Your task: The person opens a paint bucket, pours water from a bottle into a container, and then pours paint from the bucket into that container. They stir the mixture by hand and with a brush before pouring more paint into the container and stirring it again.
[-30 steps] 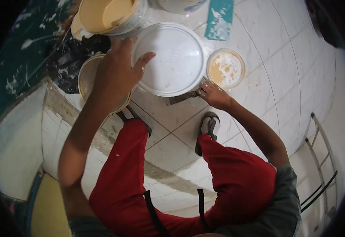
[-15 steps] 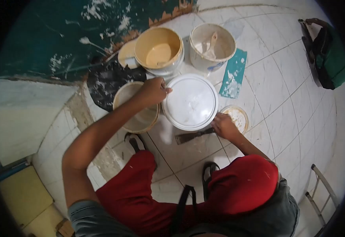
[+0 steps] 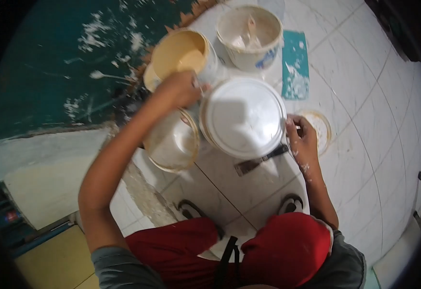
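Note:
A white lidded bucket stands in the middle, with its round white lid on top. My left hand is closed, its fingertips at the upper left edge of this bucket; the exact grip is partly hidden. On the opposite side, the bent fingers and thumb of my right hand grip the edge of the bucket. A putty knife with a dark handle lies on the tiles just below it. Beneath my left forearm is an open, whitish-stained tub.
Behind my left hand stands a bucket with a yellowish inside. Another bucket holds a brush. A green, white-smeared board and a round stained lid lie on the tiled floor. My sandaled feet are below.
My view has shifted, so the buckets sit differently in it. My right hand has come up from beside the putty knife's handle to the bucket's right edge. My left hand stays at the left edge.

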`<state>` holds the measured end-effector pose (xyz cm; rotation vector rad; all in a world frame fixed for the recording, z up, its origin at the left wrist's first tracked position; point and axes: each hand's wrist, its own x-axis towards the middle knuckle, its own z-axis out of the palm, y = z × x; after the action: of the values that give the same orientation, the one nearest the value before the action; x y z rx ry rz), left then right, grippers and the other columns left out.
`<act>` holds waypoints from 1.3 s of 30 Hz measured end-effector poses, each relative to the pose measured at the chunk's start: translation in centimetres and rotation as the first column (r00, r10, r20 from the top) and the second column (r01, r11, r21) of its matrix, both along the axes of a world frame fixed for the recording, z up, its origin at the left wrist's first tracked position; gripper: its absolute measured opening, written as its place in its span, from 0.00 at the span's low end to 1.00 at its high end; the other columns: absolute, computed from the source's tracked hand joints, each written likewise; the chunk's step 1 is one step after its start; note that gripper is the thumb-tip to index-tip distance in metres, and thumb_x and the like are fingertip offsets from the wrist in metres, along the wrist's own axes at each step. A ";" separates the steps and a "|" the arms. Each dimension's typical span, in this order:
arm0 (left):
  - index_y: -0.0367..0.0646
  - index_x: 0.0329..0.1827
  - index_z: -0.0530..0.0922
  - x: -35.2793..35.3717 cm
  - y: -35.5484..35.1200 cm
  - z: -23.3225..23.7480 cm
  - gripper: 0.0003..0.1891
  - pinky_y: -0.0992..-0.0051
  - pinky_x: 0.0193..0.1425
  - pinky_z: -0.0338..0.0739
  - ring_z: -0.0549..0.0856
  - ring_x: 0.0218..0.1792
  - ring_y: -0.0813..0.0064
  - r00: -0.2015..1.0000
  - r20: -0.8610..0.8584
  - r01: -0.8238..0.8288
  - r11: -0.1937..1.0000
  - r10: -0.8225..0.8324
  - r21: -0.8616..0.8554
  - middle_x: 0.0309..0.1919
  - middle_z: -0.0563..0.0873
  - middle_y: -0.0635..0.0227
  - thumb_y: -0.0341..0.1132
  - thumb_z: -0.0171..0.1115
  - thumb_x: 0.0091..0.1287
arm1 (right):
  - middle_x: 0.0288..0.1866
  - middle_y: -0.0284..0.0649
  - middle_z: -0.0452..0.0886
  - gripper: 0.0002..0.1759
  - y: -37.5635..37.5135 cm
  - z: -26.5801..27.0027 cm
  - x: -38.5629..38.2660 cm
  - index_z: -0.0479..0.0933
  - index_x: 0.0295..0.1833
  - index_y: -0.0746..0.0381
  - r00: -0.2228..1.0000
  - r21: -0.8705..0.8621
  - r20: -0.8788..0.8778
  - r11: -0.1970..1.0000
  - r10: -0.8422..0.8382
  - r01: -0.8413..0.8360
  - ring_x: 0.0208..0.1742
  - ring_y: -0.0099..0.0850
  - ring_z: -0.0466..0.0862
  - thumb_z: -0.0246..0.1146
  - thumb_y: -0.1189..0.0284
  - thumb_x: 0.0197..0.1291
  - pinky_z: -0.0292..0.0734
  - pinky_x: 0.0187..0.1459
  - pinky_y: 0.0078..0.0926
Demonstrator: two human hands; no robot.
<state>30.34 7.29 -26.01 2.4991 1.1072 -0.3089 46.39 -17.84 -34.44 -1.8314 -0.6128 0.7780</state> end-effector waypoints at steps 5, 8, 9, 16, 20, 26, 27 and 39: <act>0.30 0.30 0.77 1.6 0.6 -0.7 0.28 0.67 0.32 0.74 0.80 0.24 0.65 0.995 -0.085 0.047 0.999 -0.048 -0.008 0.22 0.82 0.56 0.56 0.60 0.58 | 0.30 0.36 0.78 0.15 -1.6 0.1 -1.0 0.77 0.41 0.70 0.986 0.046 -0.126 0.993 -0.105 0.112 0.28 0.19 0.73 0.61 0.67 0.59 0.69 0.31 0.18; 0.32 0.29 0.80 0.7 -1.1 -0.7 0.28 0.68 0.33 0.76 0.82 0.23 0.62 0.974 -0.156 0.156 0.986 -0.163 -0.061 0.22 0.83 0.57 0.56 0.58 0.58 | 0.27 0.33 0.76 0.14 -2.9 1.8 -2.1 0.77 0.40 0.69 0.991 0.074 -0.091 0.992 -0.094 0.101 0.26 0.18 0.70 0.62 0.67 0.57 0.66 0.29 0.16; 0.32 0.29 0.80 0.7 -1.4 -0.2 0.28 0.68 0.33 0.76 0.82 0.23 0.62 0.981 -0.127 0.140 0.989 -0.145 -0.047 0.22 0.83 0.57 0.56 0.58 0.58 | 0.26 0.33 0.76 0.14 -2.8 2.2 -2.2 0.77 0.40 0.69 0.995 0.070 -0.089 0.996 -0.042 0.048 0.26 0.18 0.70 0.62 0.66 0.57 0.66 0.29 0.16; 0.38 0.28 0.80 5.0 -2.3 1.5 0.14 0.69 0.31 0.77 0.83 0.24 0.69 0.888 -0.412 0.218 0.976 -0.203 -0.011 0.26 0.84 0.62 0.43 0.60 0.52 | 0.26 0.37 0.78 0.17 -1.9 3.4 -3.4 0.76 0.35 0.70 0.998 -0.072 0.020 0.996 0.054 -0.053 0.27 0.21 0.74 0.65 0.64 0.54 0.68 0.31 0.18; 0.40 0.30 0.80 6.4 -1.6 1.7 0.10 0.65 0.34 0.78 0.84 0.27 0.66 0.860 -0.468 0.252 0.967 -0.206 0.036 0.29 0.84 0.60 0.32 0.56 0.45 | 0.25 0.37 0.76 0.18 -1.5 1.2 -3.9 0.74 0.36 0.71 0.993 -0.058 0.111 0.997 -0.038 0.045 0.25 0.20 0.73 0.66 0.64 0.53 0.67 0.28 0.17; 0.30 0.43 0.77 5.8 -1.0 1.5 0.25 0.66 0.34 0.80 0.83 0.28 0.65 0.849 -0.507 0.085 0.987 -0.145 -0.139 0.35 0.83 0.55 0.49 0.53 0.62 | 0.22 0.34 0.71 0.19 -1.5 1.9 -4.6 0.73 0.35 0.69 0.992 -0.142 -0.014 0.982 -0.125 0.122 0.19 0.17 0.67 0.66 0.62 0.53 0.62 0.21 0.13; 0.30 0.43 0.77 5.8 -0.5 0.8 0.25 0.66 0.34 0.80 0.83 0.28 0.65 0.851 -0.506 0.079 0.987 -0.141 -0.142 0.35 0.83 0.55 0.49 0.53 0.62 | 0.21 0.33 0.70 0.19 -1.6 1.7 -4.5 0.73 0.34 0.68 0.987 -0.157 -0.088 0.980 -0.134 0.119 0.18 0.16 0.66 0.65 0.61 0.53 0.60 0.18 0.12; 0.36 0.64 0.65 5.9 -1.4 -2.6 0.38 0.60 0.50 0.76 0.78 0.53 0.54 0.934 -0.306 0.124 0.971 -0.183 -0.203 0.58 0.71 0.45 0.62 0.37 0.66 | 0.20 0.28 0.70 0.14 -6.5 2.4 3.6 0.77 0.32 0.67 0.962 0.011 -0.050 0.963 -0.269 0.270 0.18 0.14 0.63 0.66 0.65 0.51 0.53 0.17 0.12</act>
<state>36.28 5.93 -28.57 2.4295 0.9476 -0.8529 50.00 -24.30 -31.99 -1.8267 -0.3279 0.6297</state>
